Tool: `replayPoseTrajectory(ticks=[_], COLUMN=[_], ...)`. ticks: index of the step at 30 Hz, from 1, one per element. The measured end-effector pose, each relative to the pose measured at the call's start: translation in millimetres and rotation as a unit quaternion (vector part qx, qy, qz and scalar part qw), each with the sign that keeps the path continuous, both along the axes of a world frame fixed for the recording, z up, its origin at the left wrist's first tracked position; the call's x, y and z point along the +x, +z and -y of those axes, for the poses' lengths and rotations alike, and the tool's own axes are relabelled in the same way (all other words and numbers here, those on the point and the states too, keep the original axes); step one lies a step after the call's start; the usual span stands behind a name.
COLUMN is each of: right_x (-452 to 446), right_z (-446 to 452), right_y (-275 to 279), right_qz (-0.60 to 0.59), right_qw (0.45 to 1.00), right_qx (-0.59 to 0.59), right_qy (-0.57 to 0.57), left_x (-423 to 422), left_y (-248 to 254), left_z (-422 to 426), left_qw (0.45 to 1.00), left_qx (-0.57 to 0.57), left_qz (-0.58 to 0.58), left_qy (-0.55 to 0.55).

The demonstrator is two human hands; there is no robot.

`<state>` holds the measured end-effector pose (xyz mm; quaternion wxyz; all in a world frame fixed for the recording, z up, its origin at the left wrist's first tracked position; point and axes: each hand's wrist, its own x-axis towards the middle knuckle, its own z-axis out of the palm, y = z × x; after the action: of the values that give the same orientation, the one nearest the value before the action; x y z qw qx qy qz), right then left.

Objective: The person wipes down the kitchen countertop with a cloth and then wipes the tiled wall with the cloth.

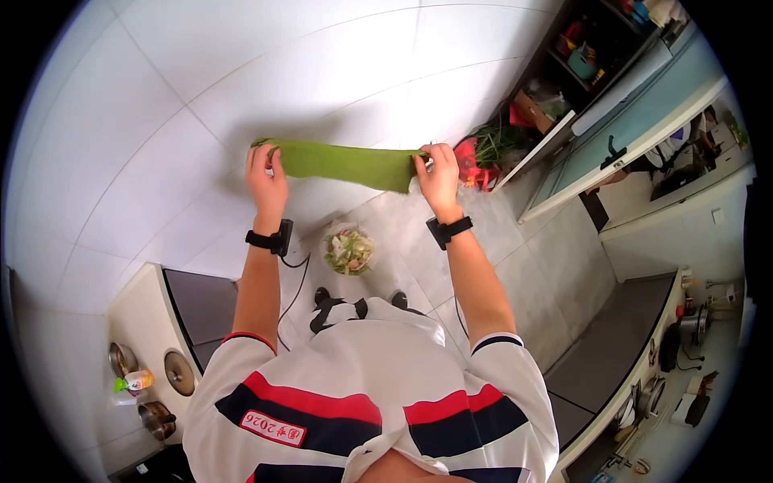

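Note:
A green cloth (346, 164) is stretched out sideways in front of the white tiled wall, hanging down a little below its top edge. My left hand (267, 175) pinches its left end between thumb and fingers. At the other end, my right hand (438, 175) grips the cloth's upper corner. Both hands are raised at about the same height, and each wrist wears a black band.
Below the cloth, a bin (349, 249) full of vegetable scraps stands on the tiled floor (515, 266). Red bags (475, 165) with leafy greens lie by a shelf (564, 64). Counters with pots flank both sides; an open door (620, 137) is at the right.

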<state>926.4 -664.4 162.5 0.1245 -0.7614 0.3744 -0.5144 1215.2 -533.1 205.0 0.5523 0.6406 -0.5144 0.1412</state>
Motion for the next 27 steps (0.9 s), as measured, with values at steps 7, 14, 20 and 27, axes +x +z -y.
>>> replayPoseTrajectory(ticks=[7, 14, 20, 27], right_x=[-50.7, -66.0, -66.9, -25.6], right_z=[23.4, 49.3, 87.0, 157.6], right_y=[2.5, -20.9, -13.7, 7.9], right_qz=[0.031, 0.018, -0.033, 0.054], right_qw=[0.997, 0.997, 0.987, 0.992], right_qx=[-0.037, -0.010, 0.094, 0.100], right_qy=[-0.053, -0.079, -0.127, -0.053], left_x=[-52.3, -55.4, -55.0, -26.1], left_y=[14.9, -3.8, -15.6, -10.8], left_z=[30.8, 72.8, 122.4, 193.1], left_qw=[0.999, 0.998, 0.998, 0.996], left_qx=[-0.012, 0.060, 0.056, -0.034], left_qz=[0.040, 0.032, -0.003, -0.050], left_qy=[-0.004, -0.004, -0.030, -0.066])
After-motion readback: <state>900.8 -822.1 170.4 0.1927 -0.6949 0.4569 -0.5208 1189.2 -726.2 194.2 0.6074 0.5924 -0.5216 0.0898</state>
